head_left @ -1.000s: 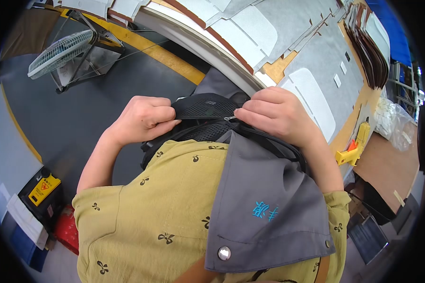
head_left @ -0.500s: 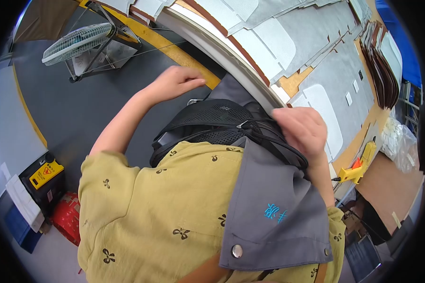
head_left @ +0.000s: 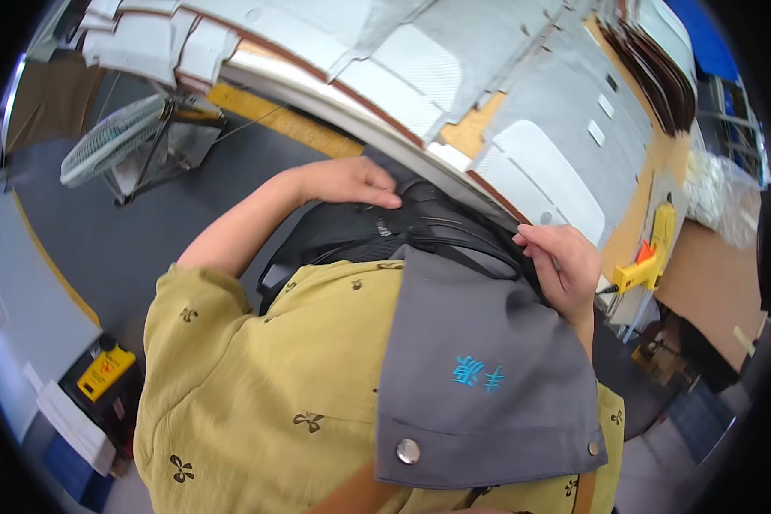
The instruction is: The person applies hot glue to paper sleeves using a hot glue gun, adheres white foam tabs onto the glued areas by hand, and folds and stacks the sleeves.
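Note:
A black mesh bag [head_left: 334, 231] rests at my waist, partly under the grey cloth flap [head_left: 488, 368] with blue lettering. My left hand [head_left: 351, 182] lies on the upper edge of the bag with its fingers curled; whether they grip any of its fabric is hidden. Beside the bag's right end, near the table edge, my right hand [head_left: 564, 261] is raised with its fingers bent and nothing visible in them. Black straps run across the bag between the two hands.
Grey and white sheet pieces [head_left: 557, 111] cover the table ahead. A yellow glue gun [head_left: 651, 257] lies at its right side, near a clear plastic bag [head_left: 724, 201]. A fan [head_left: 116, 141] stands on the floor at left, a yellow sign [head_left: 104, 373] lower left.
Both hands have come off the bag's zipper edge, where they were pinching. My left hand rose, then came back down onto the bag; my right hand moved to the right. The view has shifted.

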`<state>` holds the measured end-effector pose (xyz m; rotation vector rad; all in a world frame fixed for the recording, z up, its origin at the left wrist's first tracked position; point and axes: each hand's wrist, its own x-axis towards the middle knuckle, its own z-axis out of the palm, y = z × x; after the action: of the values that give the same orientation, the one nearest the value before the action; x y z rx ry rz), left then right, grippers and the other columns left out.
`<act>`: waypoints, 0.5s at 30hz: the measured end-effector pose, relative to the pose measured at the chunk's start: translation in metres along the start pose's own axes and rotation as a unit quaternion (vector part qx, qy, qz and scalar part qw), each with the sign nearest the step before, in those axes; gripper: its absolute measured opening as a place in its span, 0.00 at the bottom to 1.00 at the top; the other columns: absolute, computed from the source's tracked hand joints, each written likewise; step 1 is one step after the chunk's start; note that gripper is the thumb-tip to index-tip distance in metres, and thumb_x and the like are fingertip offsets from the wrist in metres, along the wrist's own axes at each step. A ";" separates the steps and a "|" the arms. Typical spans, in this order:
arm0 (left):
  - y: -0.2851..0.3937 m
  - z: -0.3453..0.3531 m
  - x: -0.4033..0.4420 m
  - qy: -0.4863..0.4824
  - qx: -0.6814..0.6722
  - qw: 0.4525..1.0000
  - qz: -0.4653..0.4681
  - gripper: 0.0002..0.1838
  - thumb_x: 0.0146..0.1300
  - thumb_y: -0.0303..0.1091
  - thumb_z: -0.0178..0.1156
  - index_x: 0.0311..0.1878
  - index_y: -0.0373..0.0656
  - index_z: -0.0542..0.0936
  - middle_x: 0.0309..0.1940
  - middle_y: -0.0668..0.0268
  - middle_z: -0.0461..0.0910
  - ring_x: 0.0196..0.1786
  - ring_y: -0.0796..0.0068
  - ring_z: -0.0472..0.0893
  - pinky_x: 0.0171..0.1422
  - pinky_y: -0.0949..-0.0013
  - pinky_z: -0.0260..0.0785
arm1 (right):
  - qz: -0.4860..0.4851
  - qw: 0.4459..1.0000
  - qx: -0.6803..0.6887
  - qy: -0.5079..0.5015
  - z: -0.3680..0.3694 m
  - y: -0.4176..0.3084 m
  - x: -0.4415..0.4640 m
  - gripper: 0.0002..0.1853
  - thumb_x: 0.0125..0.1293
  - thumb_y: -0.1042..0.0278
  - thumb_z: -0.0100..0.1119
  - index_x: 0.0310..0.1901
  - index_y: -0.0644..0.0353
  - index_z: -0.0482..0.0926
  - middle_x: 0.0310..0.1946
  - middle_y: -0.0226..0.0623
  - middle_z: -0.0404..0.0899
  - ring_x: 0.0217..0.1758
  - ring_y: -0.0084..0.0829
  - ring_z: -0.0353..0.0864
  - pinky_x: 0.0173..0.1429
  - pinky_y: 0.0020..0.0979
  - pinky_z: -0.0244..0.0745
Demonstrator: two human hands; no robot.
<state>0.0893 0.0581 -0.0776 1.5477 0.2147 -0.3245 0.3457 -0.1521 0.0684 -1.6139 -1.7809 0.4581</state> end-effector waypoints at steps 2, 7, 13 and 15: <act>-0.004 0.000 -0.007 0.016 0.002 1.000 -0.018 0.24 0.72 0.45 0.62 0.27 0.36 0.71 0.22 0.68 0.63 0.30 0.79 0.64 0.37 0.68 0.62 | 0.044 0.999 0.016 -0.010 -0.010 0.002 -0.007 0.14 0.57 0.84 0.65 0.45 0.61 0.86 0.32 0.35 0.87 0.33 0.32 0.86 0.39 0.30 0.77; -0.013 0.006 -0.033 0.040 -0.050 0.995 -0.074 0.22 0.71 0.41 0.63 0.26 0.37 0.72 0.22 0.71 0.64 0.30 0.81 0.63 0.36 0.70 0.61 | 0.086 0.995 0.024 0.034 -0.024 0.015 -0.026 0.12 0.60 0.82 0.65 0.44 0.60 0.87 0.33 0.35 0.88 0.37 0.33 0.88 0.41 0.30 0.79; -0.033 0.019 -0.069 0.090 -0.106 0.974 -0.177 0.18 0.70 0.43 0.65 0.30 0.38 0.81 0.23 0.79 0.72 0.32 0.87 0.67 0.37 0.76 0.63 | 0.071 0.995 0.011 0.068 -0.041 0.021 -0.042 0.11 0.61 0.83 0.63 0.45 0.63 0.86 0.32 0.36 0.87 0.35 0.32 0.87 0.41 0.29 0.79; -0.034 0.028 -0.081 0.126 -0.118 0.964 -0.204 0.17 0.70 0.43 0.65 0.32 0.38 0.82 0.25 0.80 0.75 0.33 0.88 0.69 0.39 0.77 0.65 | 0.091 0.992 -0.002 0.091 -0.051 0.019 -0.051 0.11 0.61 0.82 0.64 0.45 0.62 0.86 0.32 0.36 0.87 0.35 0.32 0.88 0.40 0.29 0.79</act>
<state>0.0000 0.0365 -0.0818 1.2984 0.7513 -0.4076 0.3949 -0.2079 0.0789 -1.7698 -1.5100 0.3763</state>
